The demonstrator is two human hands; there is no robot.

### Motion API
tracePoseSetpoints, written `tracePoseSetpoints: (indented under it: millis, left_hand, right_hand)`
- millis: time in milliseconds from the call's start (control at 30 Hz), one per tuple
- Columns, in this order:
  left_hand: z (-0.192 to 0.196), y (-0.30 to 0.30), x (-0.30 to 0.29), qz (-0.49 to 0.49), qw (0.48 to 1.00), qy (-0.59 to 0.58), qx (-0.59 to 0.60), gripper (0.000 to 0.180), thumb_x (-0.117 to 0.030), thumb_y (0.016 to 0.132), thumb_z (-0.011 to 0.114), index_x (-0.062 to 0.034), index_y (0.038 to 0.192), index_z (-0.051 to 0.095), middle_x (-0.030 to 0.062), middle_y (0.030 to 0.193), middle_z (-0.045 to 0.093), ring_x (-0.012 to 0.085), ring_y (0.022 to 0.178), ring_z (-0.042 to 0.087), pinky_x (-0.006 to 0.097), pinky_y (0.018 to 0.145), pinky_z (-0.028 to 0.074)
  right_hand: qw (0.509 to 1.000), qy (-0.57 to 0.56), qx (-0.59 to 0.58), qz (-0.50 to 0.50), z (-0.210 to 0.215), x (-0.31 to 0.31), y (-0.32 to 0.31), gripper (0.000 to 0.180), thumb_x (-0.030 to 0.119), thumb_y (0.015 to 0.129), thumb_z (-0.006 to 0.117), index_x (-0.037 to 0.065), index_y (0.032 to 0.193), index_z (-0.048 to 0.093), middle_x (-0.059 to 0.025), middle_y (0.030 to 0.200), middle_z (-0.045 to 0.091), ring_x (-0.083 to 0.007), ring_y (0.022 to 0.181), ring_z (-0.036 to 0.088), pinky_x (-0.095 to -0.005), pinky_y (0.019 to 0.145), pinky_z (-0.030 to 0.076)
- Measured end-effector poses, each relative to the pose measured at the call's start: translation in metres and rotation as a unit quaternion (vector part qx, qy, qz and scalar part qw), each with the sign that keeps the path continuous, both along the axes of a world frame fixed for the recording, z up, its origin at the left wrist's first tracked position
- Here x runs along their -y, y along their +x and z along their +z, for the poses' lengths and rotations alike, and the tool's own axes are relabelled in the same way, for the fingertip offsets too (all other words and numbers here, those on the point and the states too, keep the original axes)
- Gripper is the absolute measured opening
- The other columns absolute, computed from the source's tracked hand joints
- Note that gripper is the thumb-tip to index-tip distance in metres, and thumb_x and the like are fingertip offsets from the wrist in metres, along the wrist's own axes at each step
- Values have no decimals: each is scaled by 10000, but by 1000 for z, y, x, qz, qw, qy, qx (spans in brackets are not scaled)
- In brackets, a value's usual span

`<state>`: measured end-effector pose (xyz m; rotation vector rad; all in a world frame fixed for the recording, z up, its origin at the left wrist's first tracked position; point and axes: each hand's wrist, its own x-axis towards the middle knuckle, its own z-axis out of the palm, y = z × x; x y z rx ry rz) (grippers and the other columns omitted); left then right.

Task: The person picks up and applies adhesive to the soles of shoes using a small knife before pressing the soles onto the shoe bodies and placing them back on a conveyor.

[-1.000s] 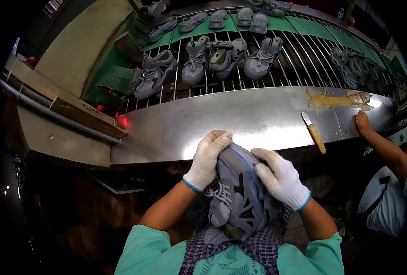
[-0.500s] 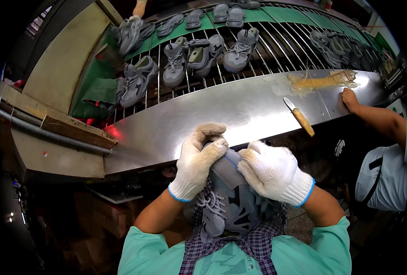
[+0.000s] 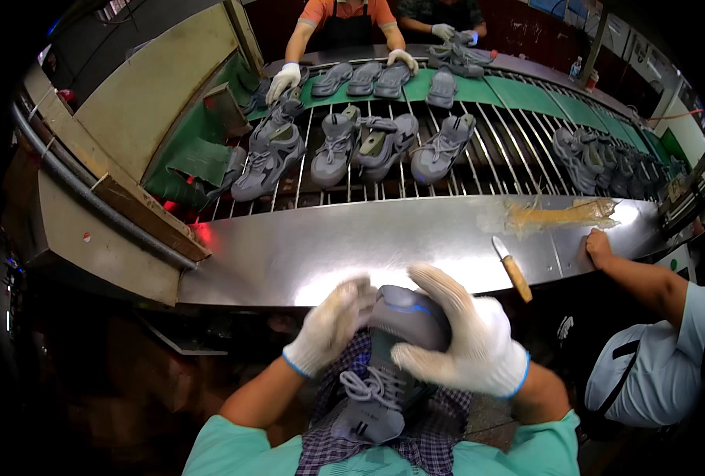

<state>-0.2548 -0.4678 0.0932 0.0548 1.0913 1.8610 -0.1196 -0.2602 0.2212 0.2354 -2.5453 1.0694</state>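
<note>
Holding a grey sneaker (image 3: 384, 357) over your lap, you've got it pinned between both gloved hands, sole end up toward the steel counter (image 3: 289, 254). Your left hand (image 3: 332, 324) is blurred but curls against the shoe's left side; your right hand (image 3: 463, 341) wraps over the top and right, fingers spread on it. The laces face you, above a checked cloth (image 3: 439, 420). On the counter to your right lies a wooden-handled knife (image 3: 512, 268), and a co-worker's bare hand (image 3: 598, 247) rests at the edge. More grey shoes (image 3: 352, 147) sit on the wire rack beyond.
</note>
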Motion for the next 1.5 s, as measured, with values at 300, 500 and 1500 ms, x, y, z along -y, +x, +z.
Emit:
tracePoseSetpoints:
  millis: [300, 500, 1500]
  left_hand:
    - [-12, -10, 44, -167, 979, -43, -110, 928, -541, 816, 895, -16, 1490, 532, 179, 1346, 700, 313, 1229, 685, 459, 1110, 530]
    - [46, 5, -40, -492, 634, -282, -525, 1068, -622, 680, 914, -15, 1471, 531, 264, 1224, 721, 407, 1106, 732, 452, 946, 602]
    - [0, 76, 6, -126, 732, -57, -667, 734, -435, 792, 915, 54, 1271, 650, 262, 1348, 608, 401, 1151, 698, 458, 992, 586]
  right_hand:
    - [813, -557, 172, 6, -119, -21, 58, 1037, 774, 927, 627, -38, 1552, 472, -215, 1504, 560, -317, 1387, 553, -440, 1186, 435]
    - [727, -663, 155, -81, -227, 1, 74, 948, 741, 1046, 433, -19, 1610, 398, -193, 1561, 529, -301, 1407, 540, -432, 1208, 409]
    - [965, -147, 213, -32, -128, 3, 109, 920, 413, 649, 1001, 16, 1353, 561, -188, 1245, 625, -346, 1141, 662, -451, 1003, 543]
